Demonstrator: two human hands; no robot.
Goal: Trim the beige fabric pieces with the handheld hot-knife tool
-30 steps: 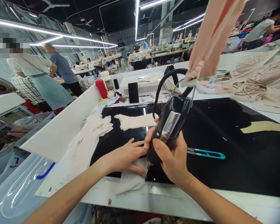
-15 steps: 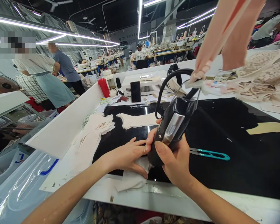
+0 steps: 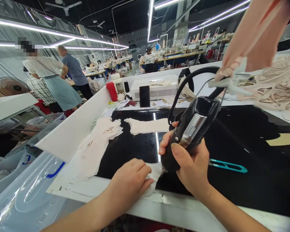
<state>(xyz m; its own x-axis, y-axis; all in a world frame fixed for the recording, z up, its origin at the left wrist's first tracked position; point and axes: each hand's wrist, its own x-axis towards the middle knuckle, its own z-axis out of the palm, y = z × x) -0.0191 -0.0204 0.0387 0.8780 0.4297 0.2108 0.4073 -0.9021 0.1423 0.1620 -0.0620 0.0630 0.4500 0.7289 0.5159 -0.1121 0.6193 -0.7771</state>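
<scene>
My right hand (image 3: 192, 164) is wrapped round a black corded handheld tool (image 3: 193, 129) with a silver lever, its narrow metal tip pointing down. That tip is at the edge of a small pale fabric piece (image 3: 156, 169) near the front of the black work surface (image 3: 140, 151). With curled fingers, my left hand (image 3: 132, 178) grips the same piece from the left, covering much of it. Teal-handled thread snips (image 3: 228, 165) lie right of my right hand. Farther back, a long pale fabric piece (image 3: 148, 125) lies flat.
A pile of pale fabric pieces (image 3: 96, 146) is at left beside the white side wall (image 3: 74, 129). Behind stand a phone (image 3: 144, 96), a white vented box (image 3: 159, 88) and a red container (image 3: 111, 91). Pink fabric strips (image 3: 253, 42) hang at the tool's cable. Beige straps (image 3: 277, 77) lie at right.
My left hand has gone from spread fingers on the fabric to curled fingers gripping it. The tool's tip remains at the piece. The whole view has shifted slightly.
</scene>
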